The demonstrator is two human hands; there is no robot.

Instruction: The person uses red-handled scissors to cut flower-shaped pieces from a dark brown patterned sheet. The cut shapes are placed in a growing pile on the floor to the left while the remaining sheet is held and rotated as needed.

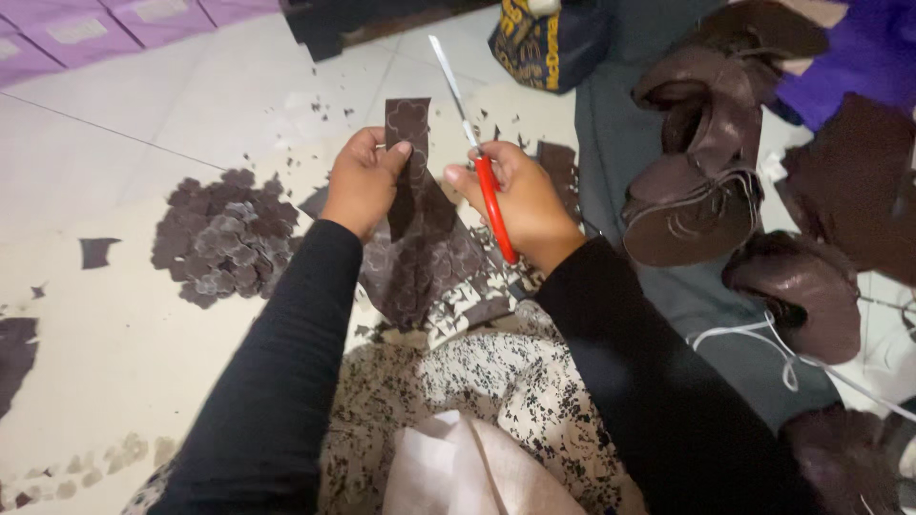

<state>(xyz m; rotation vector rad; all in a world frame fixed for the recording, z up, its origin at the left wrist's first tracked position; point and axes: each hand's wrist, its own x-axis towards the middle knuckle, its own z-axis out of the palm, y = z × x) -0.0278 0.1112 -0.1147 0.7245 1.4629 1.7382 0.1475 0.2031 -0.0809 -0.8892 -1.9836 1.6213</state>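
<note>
gripping a dark brown strip (408, 167) in my left hand (363, 183), red-handled scissors (480, 157) in my right hand (523, 202); a pile of cut flowers (224, 238) lies left, more outlines uncut.

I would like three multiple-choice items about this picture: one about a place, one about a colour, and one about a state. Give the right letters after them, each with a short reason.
1. Where does the pile of cut brown flower shapes lie?
A. on the floor beside the left hand
B. on the person's lap
C. on the purple boxes

2. What colour are the handles of the scissors?
A. blue
B. red
C. black

3. How is the brown strip held?
A. lying flat on the floor
B. folded inside the right hand
C. pinched upright in the left hand

Answers:
1 A: the pile rests on the pale floor on the left hand's side.
2 B: the handles in the right hand are red.
3 C: the left hand grips the strip, whose top end stands above the fingers.
</note>
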